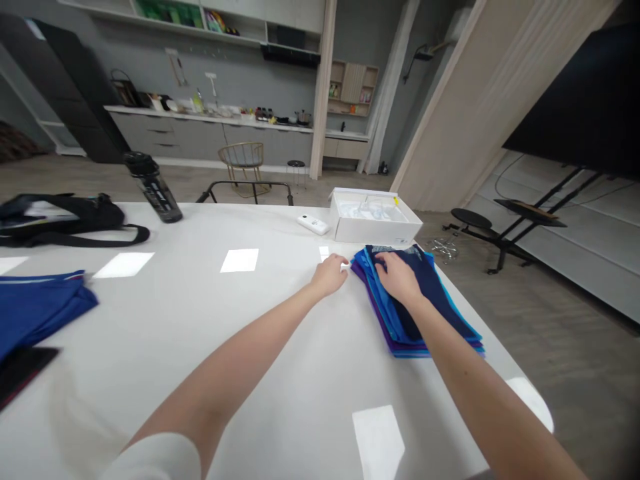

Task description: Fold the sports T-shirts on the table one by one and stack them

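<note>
A neat stack of folded clothes [425, 313] lies near the table's right edge, navy on top, with blue, purple and light blue layers below. My right hand [399, 277] rests on the top navy piece near its far end, fingers apart and slightly bent. Just left of the stack's far corner is my left hand [330, 275], its fingers curved and a gap showing between thumb and forefinger. It appears to hold nothing, and whether it touches the cloth is unclear.
Behind the stack stands an open white box [377, 230], with a white remote control [313, 225] beside it. On the left are a black bottle [153, 187], a black bag [65, 220], blue folded clothing [43, 310] and a dark flat piece [27, 373]. The white table [200, 320] shows bright reflections.
</note>
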Available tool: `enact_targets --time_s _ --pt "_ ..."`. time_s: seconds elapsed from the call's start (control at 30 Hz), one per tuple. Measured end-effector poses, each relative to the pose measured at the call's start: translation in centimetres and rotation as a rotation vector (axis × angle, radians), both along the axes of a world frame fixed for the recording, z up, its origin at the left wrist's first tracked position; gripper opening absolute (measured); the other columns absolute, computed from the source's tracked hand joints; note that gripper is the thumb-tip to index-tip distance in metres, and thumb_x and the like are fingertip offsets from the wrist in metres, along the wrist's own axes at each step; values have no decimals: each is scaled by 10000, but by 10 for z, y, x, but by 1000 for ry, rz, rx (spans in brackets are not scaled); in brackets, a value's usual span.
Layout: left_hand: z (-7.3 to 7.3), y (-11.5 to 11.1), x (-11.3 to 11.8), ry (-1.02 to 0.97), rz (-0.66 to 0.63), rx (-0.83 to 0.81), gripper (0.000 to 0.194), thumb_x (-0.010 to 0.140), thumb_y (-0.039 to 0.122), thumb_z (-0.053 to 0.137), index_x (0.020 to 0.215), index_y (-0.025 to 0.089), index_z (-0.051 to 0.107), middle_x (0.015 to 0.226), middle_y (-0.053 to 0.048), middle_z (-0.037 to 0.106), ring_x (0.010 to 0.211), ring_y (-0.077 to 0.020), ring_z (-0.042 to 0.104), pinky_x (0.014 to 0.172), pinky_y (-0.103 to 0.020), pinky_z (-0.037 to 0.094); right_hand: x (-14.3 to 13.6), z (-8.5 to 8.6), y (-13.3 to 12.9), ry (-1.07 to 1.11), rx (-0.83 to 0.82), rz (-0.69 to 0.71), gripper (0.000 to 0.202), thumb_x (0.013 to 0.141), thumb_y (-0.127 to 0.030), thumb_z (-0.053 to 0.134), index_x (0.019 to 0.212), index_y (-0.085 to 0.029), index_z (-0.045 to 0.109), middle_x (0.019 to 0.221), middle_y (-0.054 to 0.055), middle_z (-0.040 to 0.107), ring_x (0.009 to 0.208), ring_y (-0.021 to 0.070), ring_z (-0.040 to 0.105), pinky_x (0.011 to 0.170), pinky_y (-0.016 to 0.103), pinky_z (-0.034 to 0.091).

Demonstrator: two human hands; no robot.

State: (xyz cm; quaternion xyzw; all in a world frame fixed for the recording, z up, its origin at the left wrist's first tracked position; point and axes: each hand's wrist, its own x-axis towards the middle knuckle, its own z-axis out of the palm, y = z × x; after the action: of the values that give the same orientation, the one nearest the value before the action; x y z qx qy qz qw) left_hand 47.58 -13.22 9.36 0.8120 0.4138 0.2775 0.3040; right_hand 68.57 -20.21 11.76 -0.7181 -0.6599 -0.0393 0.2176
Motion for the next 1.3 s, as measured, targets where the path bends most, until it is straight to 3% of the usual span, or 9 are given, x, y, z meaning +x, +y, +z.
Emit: enact_targets --time_s 0.13,0.23,0.5,0.63,0.7,0.83,0.97,1.13,1.3 --pt "11 -28 -115 179 -44 2 276 857 205 567 1091 212 713 1213 -103 671 1110 -271 647 1031 -398 480 -111 -8 2 263 -153 353 246 934 -327 523 1091 -233 688 979 62 731 785 201 665 770 323 489" --pt "18 -49 -211 250 46 49 281 865 214 561 1105 218 707 1244 -94 660 1118 -263 648 1025 -386 484 -210 -16 8 391 -253 516 237 930 -368 522 982 -233 710 859 37 735 760 207 672 723 318 487" --pt "29 -108 -469 303 582 115 311 882 201 533 1153 220 685 1277 -115 636 1175 -296 612 1046 -417 439 -479 -15 16 554 -470 821 155 881 -264 590 938 -201 719 805 17 720 671 164 679 689 277 495" --pt "13 -120 -575 391 943 -31 365 908 272 519 1251 207 624 1331 -177 594 1230 -350 570 1041 -473 407 -575 -12 11 567 -534 915 117 883 -244 615 918 -199 717 810 15 719 642 153 683 677 270 495" --pt "1 -119 -611 395 1022 -103 400 900 365 558 1258 196 611 1333 -205 586 1235 -380 561 1035 -503 400 -604 -12 6 561 -545 966 110 885 -256 619 900 -206 716 814 11 720 648 153 683 679 270 493" --pt "-17 -104 -646 366 1039 -155 408 877 496 582 1160 210 646 1288 -199 617 1212 -398 569 1040 -567 376 -628 -15 -2 565 -569 1032 134 895 -288 608 880 -209 715 799 6 715 669 150 679 677 264 490" --pt "-24 -74 -648 312 1070 -157 461 877 591 547 1115 210 653 1296 -224 599 1253 -434 522 1054 -678 296 -624 -17 -1 643 -616 1014 139 891 -296 608 882 -201 709 803 10 714 655 145 670 668 264 498" --pt "-31 -38 -631 316 1117 -138 164 866 311 609 988 207 645 1325 -225 568 1310 -449 438 1042 -758 203 -607 -15 6 712 -631 928 128 883 -280 615 877 -187 703 803 20 716 647 138 666 636 251 484" --pt "-25 -28 -628 13 1207 -95 92 910 173 500 853 195 569 1131 -189 634 1197 -396 528 1034 -674 278 -586 -22 15 815 -668 836 129 880 -273 613 902 -180 700 836 37 726 660 130 663 591 227 463"
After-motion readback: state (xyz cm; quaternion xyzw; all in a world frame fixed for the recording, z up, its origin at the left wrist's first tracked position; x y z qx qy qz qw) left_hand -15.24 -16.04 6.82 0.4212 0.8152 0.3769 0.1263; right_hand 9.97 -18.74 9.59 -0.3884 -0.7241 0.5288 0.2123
